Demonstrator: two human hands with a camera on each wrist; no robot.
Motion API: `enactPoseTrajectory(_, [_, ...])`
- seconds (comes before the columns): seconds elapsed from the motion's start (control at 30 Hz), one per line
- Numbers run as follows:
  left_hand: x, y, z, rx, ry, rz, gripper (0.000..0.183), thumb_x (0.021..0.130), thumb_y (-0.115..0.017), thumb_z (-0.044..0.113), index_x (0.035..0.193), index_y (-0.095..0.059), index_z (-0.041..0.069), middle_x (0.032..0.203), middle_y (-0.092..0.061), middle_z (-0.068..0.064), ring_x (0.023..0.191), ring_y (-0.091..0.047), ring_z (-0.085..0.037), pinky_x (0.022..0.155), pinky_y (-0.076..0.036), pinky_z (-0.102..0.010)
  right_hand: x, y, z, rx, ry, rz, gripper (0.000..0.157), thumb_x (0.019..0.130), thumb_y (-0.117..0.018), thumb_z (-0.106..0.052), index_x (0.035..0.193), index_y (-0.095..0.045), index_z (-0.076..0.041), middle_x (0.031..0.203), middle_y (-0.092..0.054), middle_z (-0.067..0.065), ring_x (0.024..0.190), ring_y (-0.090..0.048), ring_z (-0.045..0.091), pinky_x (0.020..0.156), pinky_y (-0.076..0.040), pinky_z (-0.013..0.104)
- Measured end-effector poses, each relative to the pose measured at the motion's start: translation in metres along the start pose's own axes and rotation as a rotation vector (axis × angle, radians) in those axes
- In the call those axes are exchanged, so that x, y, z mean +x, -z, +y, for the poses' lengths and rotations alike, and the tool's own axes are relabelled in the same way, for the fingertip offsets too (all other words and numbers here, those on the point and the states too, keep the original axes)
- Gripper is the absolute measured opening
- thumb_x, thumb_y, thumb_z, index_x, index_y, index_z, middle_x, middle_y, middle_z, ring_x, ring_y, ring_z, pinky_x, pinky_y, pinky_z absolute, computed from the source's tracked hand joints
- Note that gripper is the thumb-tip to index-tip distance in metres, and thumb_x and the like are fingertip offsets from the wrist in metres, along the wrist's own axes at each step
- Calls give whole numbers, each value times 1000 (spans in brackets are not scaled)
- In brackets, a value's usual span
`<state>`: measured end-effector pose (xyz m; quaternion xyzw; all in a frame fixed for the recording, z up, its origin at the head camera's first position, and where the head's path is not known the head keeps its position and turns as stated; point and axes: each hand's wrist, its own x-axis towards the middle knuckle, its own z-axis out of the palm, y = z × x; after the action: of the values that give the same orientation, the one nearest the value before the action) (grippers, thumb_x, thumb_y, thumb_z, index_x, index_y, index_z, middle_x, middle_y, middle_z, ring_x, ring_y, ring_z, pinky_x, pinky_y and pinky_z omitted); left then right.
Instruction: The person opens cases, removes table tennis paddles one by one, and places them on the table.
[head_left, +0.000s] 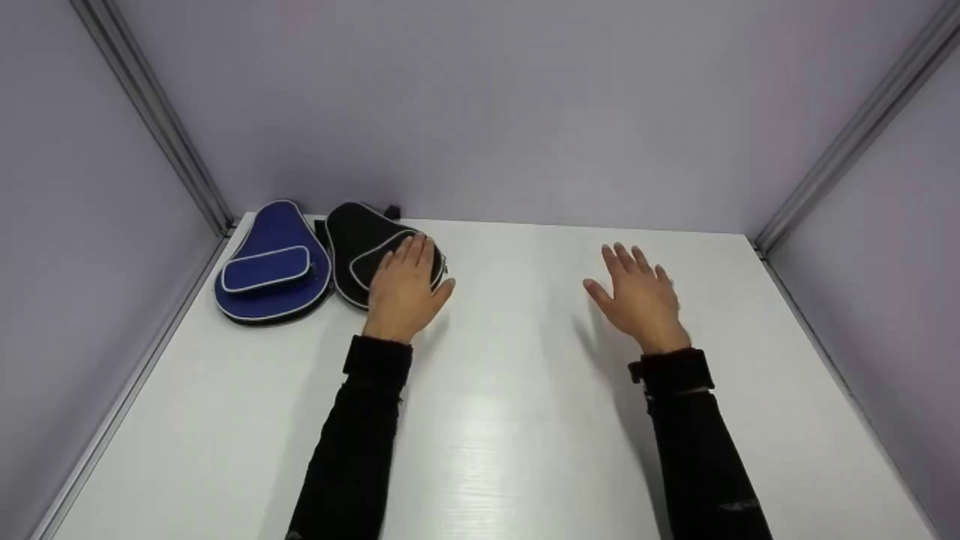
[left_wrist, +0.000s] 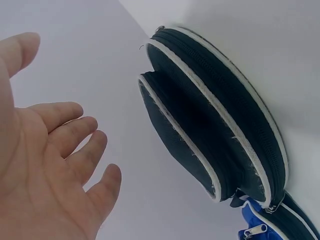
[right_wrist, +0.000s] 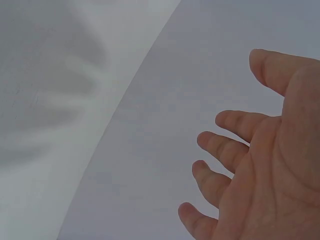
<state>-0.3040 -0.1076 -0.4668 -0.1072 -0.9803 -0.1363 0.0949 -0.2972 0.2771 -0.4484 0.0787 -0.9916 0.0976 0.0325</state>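
Observation:
Two paddle-shaped zip cases lie side by side at the far left of the table. One is a blue case (head_left: 274, 225) with white piping and a small front pocket; the other is a black case (head_left: 352, 229), also piped in white. My left hand (head_left: 405, 289) hovers palm down above the black case and hides its lower right part. In the left wrist view a gap shows between its relaxed fingers and the black case (left_wrist: 210, 115). Over the right half of the table floats my right hand (head_left: 641, 300), fingers spread and holding nothing.
The white table (head_left: 495, 375) is enclosed by pale panels: a back wall (head_left: 480, 112) and one on each side. Grey metal posts (head_left: 154, 112) stand in the corners. A black strap end (head_left: 392, 212) sticks out behind the black case.

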Motion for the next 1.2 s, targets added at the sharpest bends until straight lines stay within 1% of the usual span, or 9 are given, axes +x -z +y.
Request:
enactPoseTrajectory(0.2, [2,-6,-17,8,31,13,84,119,-62,49,181,-38,-2,191,-38,-22,180,-37,-42,148,-32,-63,0,3,-4,6,0,-7,80,124,-53,-51,186,-30,-6,193,-31,24,182,-24,50,146,-22,78])
enactPoseTrajectory(0.47, [5,-23,-47,-25,136,-56,88,118,-62,47,183,-31,-3,194,-30,-24,182,-30,-45,149,-28,-67,0,4,-6,10,18,-12,80,124,-56,-49,186,-29,-7,193,-31,24,182,-24,50,147,-22,77])
enactPoseTrajectory(0.6, [16,-45,-61,-57,121,-44,89,117,-60,53,183,-34,-1,191,-36,-25,179,-35,-47,146,-33,-69,-1,2,-7,4,33,-21,80,123,-57,-48,186,-29,-6,193,-32,24,182,-26,50,146,-24,77])
enactPoseTrajectory(0.73, [22,-50,-61,-71,120,-76,89,116,-63,52,182,-36,-1,190,-37,-26,180,-33,-47,148,-31,-67,0,0,-11,1,55,-20,80,123,-58,-46,186,-30,-5,192,-33,25,181,-28,49,146,-26,76])
enactPoseTrajectory(0.83, [25,-61,-65,-84,92,-51,89,116,-62,55,181,-38,-1,188,-41,-27,179,-36,-47,147,-32,-65,0,-2,-15,13,76,-16,82,122,-61,-46,185,-30,-4,192,-33,23,181,-30,47,146,-28,74])
enactPoseTrajectory(0.93, [26,-67,-63,-83,46,7,85,114,-67,53,175,-48,-2,180,-52,-29,172,-47,-48,141,-42,-67,0,-4,-20,27,93,-16,82,122,-62,-46,186,-30,-5,194,-32,20,181,-33,44,142,-35,76])
enactPoseTrajectory(1.03, [17,-46,-43,-53,17,13,79,114,-70,48,170,-53,-5,175,-57,-30,164,-56,-50,134,-51,-67,0,-7,-24,27,106,-10,82,121,-64,-46,186,-32,-6,194,-33,17,178,-38,43,134,-44,80])
enactPoseTrajectory(1.1, [9,-26,-27,-48,12,-6,74,113,-74,40,167,-56,-8,173,-59,-31,160,-60,-52,132,-53,-66,0,-8,-27,18,114,0,81,121,-65,-46,185,-34,-6,193,-36,17,174,-45,46,128,-49,82])
enactPoseTrajectory(1.2, [1,-10,-11,-61,-9,-9,69,114,-75,35,163,-59,-11,170,-61,-33,156,-64,-53,131,-55,-63,1,-12,-30,10,121,8,80,120,-66,-45,184,-36,-7,191,-40,18,166,-55,48,123,-55,81])
